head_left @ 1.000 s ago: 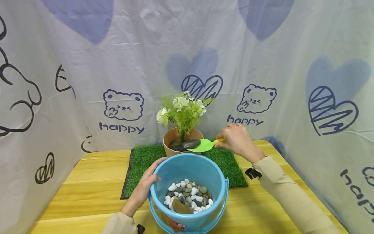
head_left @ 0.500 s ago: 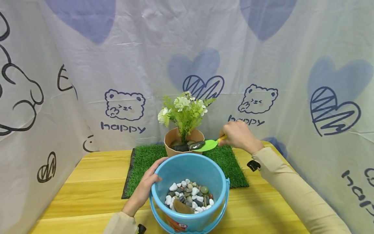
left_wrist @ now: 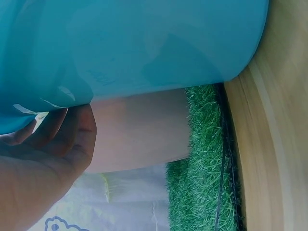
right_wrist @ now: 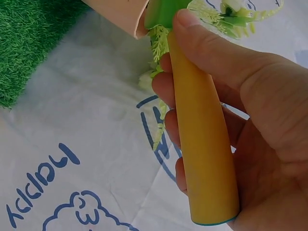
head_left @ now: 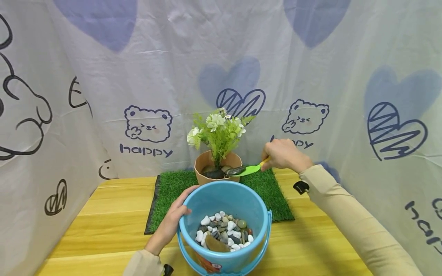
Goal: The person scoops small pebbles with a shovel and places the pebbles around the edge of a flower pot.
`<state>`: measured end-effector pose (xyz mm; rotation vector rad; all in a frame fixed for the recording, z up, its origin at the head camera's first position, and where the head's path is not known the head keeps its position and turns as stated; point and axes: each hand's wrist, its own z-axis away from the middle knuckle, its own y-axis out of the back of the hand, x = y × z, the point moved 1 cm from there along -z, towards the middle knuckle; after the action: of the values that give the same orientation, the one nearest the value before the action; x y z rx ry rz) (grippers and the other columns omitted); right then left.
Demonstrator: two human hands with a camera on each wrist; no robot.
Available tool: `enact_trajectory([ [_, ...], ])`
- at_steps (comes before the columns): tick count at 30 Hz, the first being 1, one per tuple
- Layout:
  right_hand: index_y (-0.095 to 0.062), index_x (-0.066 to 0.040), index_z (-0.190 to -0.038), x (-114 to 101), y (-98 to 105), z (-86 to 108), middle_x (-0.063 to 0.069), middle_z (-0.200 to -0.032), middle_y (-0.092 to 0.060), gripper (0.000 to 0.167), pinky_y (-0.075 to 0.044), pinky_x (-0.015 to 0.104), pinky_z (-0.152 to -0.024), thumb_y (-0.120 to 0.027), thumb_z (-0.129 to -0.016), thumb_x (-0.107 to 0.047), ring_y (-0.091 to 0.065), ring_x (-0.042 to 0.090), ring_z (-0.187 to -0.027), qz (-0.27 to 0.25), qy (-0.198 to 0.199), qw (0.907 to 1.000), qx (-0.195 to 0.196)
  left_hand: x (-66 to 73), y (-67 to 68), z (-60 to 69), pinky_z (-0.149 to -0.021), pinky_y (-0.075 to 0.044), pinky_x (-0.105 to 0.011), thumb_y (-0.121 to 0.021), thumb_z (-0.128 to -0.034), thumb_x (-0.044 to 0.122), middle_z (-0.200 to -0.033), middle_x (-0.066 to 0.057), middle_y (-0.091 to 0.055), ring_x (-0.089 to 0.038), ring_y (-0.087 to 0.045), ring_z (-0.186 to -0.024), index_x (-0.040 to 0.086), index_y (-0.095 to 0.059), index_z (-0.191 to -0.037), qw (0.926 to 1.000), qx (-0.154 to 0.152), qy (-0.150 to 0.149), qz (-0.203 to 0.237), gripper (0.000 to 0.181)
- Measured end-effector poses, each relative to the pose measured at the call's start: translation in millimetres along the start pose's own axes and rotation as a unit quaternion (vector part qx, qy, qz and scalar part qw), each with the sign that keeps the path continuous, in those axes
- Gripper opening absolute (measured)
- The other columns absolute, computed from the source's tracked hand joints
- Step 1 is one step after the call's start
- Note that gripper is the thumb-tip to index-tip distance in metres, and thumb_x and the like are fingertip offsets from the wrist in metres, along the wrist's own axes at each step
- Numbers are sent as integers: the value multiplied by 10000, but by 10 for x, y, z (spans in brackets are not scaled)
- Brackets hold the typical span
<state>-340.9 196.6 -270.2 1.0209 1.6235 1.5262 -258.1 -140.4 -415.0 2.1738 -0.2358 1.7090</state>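
My right hand (head_left: 284, 153) grips the yellow handle (right_wrist: 202, 139) of a small shovel with a green blade (head_left: 251, 170). The blade tilts down over the right side of the peach flowerpot (head_left: 200, 177), with a dark stone (head_left: 236, 171) at its tip. Inside the pot, another dark stone (head_left: 213, 174) lies at the foot of a white-flowered plant (head_left: 216, 132). My left hand (head_left: 169, 224) holds the rim of a blue bucket (head_left: 221, 196), thumb inside and fingers outside. White, grey and brown pebbles (head_left: 230, 226) cover the bucket's bottom.
The pot stands on a green artificial turf mat (head_left: 172, 195) on a yellow wooden table (head_left: 114, 214). A printed white cloth (head_left: 145, 69) hangs behind and at both sides. The bucket's handle (head_left: 253, 264) hangs down at the front.
The shovel and right hand have shifted right, and the hand has risen, tilting the blade. The stone on the blade has moved right with it. My left hand and the bucket stay put.
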Motion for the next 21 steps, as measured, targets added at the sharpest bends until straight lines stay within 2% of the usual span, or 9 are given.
enact_trajectory([
  [5, -796, -300, -878, 34, 4, 27, -82, -911, -760, 190, -496, 361, -652, -797, -746, -437, -644, 98, -724, -11, -49, 10000, -20, 17, -4, 6, -939, -490, -473, -346, -853, 78, -1522, -144, -371, -426, -487, -1272, 269, -349, -1498, 10000, -51, -28, -11, 673],
  [11, -796, -302, -871, 40, 49, 4, -94, -900, -760, 182, -526, 386, -702, -801, -739, -429, -673, 112, -753, 74, 172, 9998, 36, 22, -1, 8, -932, -496, -466, -353, -856, 80, -1518, -134, -378, -419, -493, -1267, 274, -358, -1494, 10000, -19, -54, -28, 667],
  [17, -796, -311, -861, 51, 89, -38, -102, -894, -755, 158, -515, 348, -677, -800, -743, -415, -637, 86, -722, 220, 437, 9988, -21, 16, -1, 10, -942, -489, -485, -349, -859, 81, -1526, -142, -365, -432, -480, -1277, 282, -347, -1497, 10000, -52, -64, -16, 669],
  [21, -790, -325, -847, 66, 93, -44, -112, -897, -749, 139, -506, 331, -681, -795, -746, -421, -618, 76, -720, 195, 439, 9988, -119, 10, 1, 12, -940, -489, -483, -351, -858, 81, -1528, -144, -364, -433, -481, -1276, 285, -346, -1498, 10000, -40, -64, -39, 671],
])
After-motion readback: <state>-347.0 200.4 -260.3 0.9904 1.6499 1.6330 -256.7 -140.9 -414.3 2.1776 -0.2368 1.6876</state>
